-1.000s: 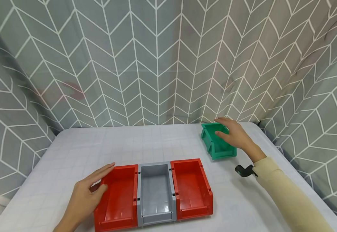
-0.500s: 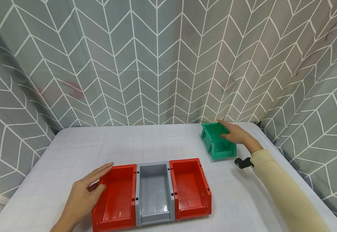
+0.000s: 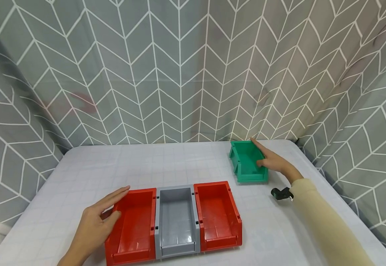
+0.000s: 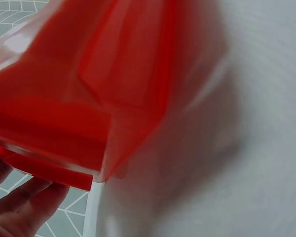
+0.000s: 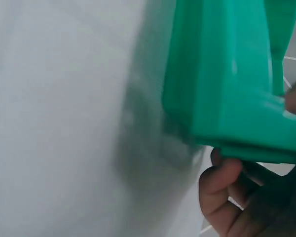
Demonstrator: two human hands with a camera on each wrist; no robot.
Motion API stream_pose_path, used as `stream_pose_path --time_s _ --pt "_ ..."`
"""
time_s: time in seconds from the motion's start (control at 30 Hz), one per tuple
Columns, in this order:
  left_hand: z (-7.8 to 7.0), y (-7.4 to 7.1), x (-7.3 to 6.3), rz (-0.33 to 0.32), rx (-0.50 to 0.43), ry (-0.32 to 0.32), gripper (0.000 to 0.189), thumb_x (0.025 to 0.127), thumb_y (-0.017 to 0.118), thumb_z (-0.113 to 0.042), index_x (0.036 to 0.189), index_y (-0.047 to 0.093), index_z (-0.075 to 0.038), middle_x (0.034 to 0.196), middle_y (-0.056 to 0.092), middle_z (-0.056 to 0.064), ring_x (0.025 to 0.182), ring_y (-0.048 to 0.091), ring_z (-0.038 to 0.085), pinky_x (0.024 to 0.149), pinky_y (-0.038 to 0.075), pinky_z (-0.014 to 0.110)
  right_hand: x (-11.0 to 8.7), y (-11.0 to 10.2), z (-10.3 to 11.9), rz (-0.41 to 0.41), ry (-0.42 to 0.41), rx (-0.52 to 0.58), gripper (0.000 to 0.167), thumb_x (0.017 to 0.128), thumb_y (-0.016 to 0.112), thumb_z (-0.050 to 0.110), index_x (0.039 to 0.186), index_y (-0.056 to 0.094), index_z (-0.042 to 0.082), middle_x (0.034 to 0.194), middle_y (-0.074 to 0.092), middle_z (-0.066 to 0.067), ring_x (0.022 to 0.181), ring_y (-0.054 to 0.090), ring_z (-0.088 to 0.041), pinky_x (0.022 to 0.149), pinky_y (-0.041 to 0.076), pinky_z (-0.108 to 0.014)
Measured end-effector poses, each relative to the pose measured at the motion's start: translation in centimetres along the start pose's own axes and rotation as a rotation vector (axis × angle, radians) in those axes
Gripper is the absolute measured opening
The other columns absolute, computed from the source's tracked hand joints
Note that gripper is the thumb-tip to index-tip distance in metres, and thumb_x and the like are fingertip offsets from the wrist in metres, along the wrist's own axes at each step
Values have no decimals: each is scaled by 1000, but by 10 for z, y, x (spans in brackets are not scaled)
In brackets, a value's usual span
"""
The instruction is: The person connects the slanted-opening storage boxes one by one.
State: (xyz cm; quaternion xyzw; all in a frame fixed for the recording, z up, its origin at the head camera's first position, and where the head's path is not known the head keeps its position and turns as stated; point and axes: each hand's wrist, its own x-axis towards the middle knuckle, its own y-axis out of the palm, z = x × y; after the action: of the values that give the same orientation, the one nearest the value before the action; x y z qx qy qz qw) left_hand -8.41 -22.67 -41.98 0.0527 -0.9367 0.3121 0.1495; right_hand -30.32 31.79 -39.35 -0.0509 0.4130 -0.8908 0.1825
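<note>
On the front of the table, two red storage bins and a grey bin (image 3: 178, 218) stand side by side. My left hand (image 3: 95, 223) holds the left wall of the left red bin (image 3: 134, 225), thumb over the rim and fingers along the outside. Its fingers (image 4: 34, 197) show beside that bin in the left wrist view. The right red bin (image 3: 217, 214) is untouched. At the far right, my right hand (image 3: 272, 160) grips the right wall of a green storage bin (image 3: 247, 162), its thumb inside. In the right wrist view, bent fingers (image 5: 219, 190) show beneath the rim.
A white cloth covers the table (image 3: 140, 162). A grey curtain (image 3: 179, 74) with white chevron lines hangs right behind its back edge and at both sides. A small black device (image 3: 281, 194) sits at my right wrist.
My right thumb and fingers have come down onto the green bin's right wall, and the bin has turned and shifted slightly left. The front bins slid a little left with my left hand.
</note>
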Motion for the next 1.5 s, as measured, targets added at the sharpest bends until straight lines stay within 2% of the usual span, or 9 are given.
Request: stream_pose_path --time_s 0.17,0.37,0.5,0.6,0.73,0.9,1.17,1.5 --pt "0 0 1 -3 2 -6 62 90 72 6 146 63 -16 145 60 7 125 61 40 82 58 48 -3 7 4 -79 38 55 99 81 53 -2 168 8 14 170 5 -26 150 14 -55 113 20 -77" --pt "1 0 3 -11 -10 2 61 90 73 6 146 63 -15 145 60 10 125 61 42 81 58 49 -9 12 12 -145 74 65 92 86 48 -2 168 8 12 169 9 -28 151 9 -57 114 15 -77" --pt "1 -2 3 -10 -2 -2 61 90 74 6 146 63 -14 145 60 11 124 61 43 81 58 49 -15 14 22 -177 66 41 90 86 48 -1 168 12 10 166 15 -31 148 19 -57 113 22 -76" --pt "0 -3 3 -9 0 -5 61 90 73 6 146 63 -14 146 60 12 125 61 44 81 58 50 -19 15 28 -193 51 9 87 87 47 -1 167 14 9 165 19 -32 140 33 -54 111 29 -73" --pt "2 -2 3 -16 -3 -3 60 90 73 7 146 63 -14 145 60 11 124 61 43 81 58 49 -22 14 34 -201 46 -17 86 87 46 0 167 16 9 163 24 -33 128 40 -51 107 35 -70" --pt "3 0 2 -25 -20 -5 59 91 72 7 145 64 -14 145 60 9 124 62 40 82 57 48 -28 11 42 -227 37 -41 86 86 47 0 167 18 8 162 27 -33 130 42 -52 106 36 -71" --pt "1 0 1 -41 -37 6 57 91 70 8 143 65 -13 144 61 7 122 64 37 81 58 47 -41 9 60 -272 22 -4 86 86 46 -2 167 18 9 163 24 -33 142 30 -59 106 33 -77" --pt "2 1 1 -39 -25 -4 57 90 72 7 144 65 -12 145 61 9 122 64 40 81 59 47 -57 6 79 -327 -26 -34 88 85 51 -5 166 19 8 165 26 -28 142 33 -57 102 39 -73"
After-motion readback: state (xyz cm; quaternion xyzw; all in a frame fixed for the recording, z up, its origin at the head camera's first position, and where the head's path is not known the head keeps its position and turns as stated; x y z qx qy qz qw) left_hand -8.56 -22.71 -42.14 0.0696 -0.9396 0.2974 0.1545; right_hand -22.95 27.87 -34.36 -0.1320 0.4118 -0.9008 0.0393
